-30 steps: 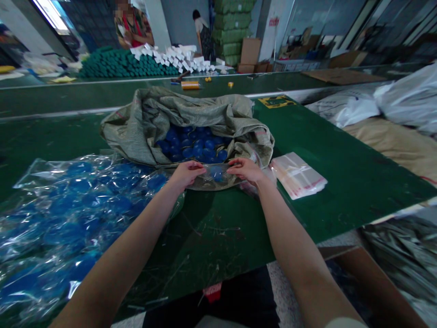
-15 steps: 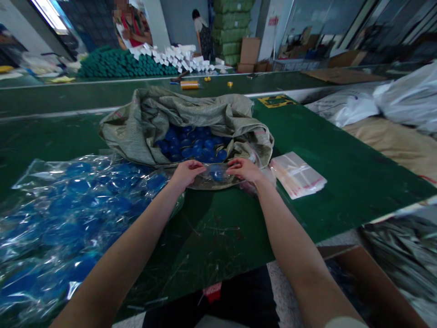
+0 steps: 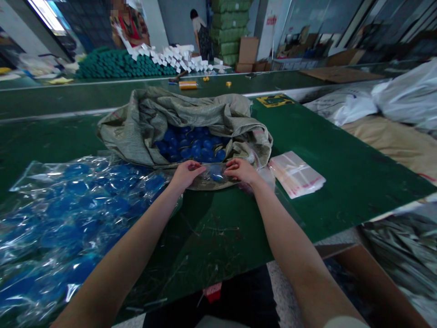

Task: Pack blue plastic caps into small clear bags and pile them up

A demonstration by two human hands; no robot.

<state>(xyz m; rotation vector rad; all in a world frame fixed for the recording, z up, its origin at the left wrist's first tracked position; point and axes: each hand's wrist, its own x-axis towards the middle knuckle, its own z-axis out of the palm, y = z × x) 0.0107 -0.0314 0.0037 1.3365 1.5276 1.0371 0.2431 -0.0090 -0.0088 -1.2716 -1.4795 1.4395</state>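
Right hand [image 3: 241, 171] edged inward; bag [image 3: 215, 173] lies crosswise.

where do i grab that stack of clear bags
Take the stack of clear plastic bags by its near edge with the red strip, from the right: it lies flat on the green table, and nothing crowds that side.

The green workbench [image 3: 358, 182] carries a woven sack [image 3: 164, 109] of blue pieces, a bulging plastic bag [image 3: 68, 214] of more, a stack of clear bags [image 3: 296, 175], and a yellow label [image 3: 275, 100].
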